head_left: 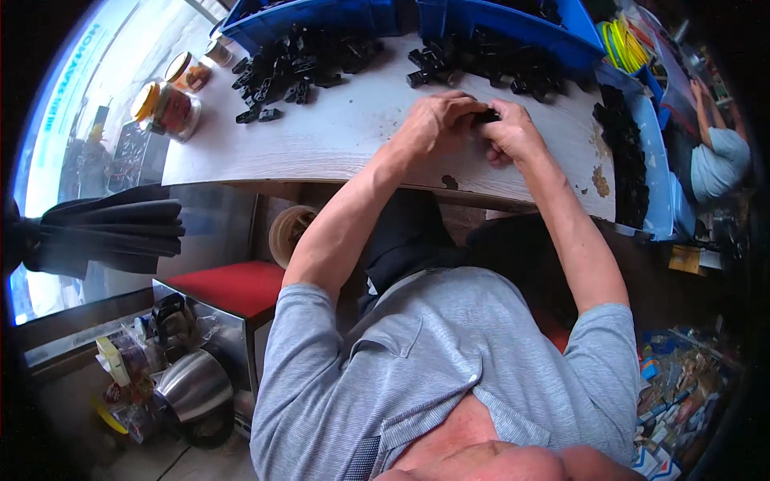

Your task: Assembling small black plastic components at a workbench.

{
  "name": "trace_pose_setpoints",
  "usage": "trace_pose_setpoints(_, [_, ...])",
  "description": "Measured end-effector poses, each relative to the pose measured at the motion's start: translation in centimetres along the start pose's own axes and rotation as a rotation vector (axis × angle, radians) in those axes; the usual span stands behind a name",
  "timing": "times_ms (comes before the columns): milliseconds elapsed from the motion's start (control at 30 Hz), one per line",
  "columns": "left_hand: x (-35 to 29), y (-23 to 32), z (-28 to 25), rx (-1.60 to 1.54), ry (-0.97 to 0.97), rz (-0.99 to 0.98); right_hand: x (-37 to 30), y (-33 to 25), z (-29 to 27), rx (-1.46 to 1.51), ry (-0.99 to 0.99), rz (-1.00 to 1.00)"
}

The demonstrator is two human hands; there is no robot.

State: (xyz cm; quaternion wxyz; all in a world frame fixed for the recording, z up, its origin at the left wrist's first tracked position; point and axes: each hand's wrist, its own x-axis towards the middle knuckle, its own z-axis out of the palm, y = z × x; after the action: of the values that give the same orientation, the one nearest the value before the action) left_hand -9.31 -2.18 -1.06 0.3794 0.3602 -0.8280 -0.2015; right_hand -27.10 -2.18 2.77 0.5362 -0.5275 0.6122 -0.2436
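Over the white worktable [321, 144], my left hand [439, 120] and my right hand [513, 132] meet, both with fingers closed around one small black plastic part [486, 117]. Most of that part is hidden by my fingers, so its exact kind does not show. Just beyond my hands lies a loose pile of similar black plastic parts [521, 70]. Another heap of black parts [297, 66] spreads farther left on the tabletop.
Two blue bins [321, 18] [513, 24] line the table's far edge. At the right stands a light-blue bin [654, 160] filled with black parts. Lidded jars [170, 112] sit at the left. A steel kettle [194, 386] is low left; another person [718, 160] is at far right.
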Motion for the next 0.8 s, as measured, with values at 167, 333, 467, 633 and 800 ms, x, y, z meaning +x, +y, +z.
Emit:
trace_pose_setpoints(167, [0.0, 0.2, 0.2, -0.138, 0.017, -0.101, -0.1, 0.3, -0.3, 0.011, -0.026, 0.009])
trace_pose_setpoints(333, [-0.3, 0.3, 0.6, -0.027, 0.06, 0.01, 0.1, 0.7, -0.1, 0.021, 0.007, 0.009])
trace_pose_setpoints(467, [-0.4, 0.2, 0.6, -0.022, 0.057, 0.077, -0.4, 0.1, 0.1, -0.017, 0.031, 0.02])
trace_pose_setpoints(633, [-0.4, -0.2, 0.6, -0.067, -0.022, 0.018, -0.3, 0.3, -0.3, -0.018, 0.009, -0.013])
trace_pose_setpoints(800, [-0.7, 0.2, 0.4, 0.052, -0.038, 0.059, 0.2, 1.0, -0.4, -0.015, 0.001, -0.011])
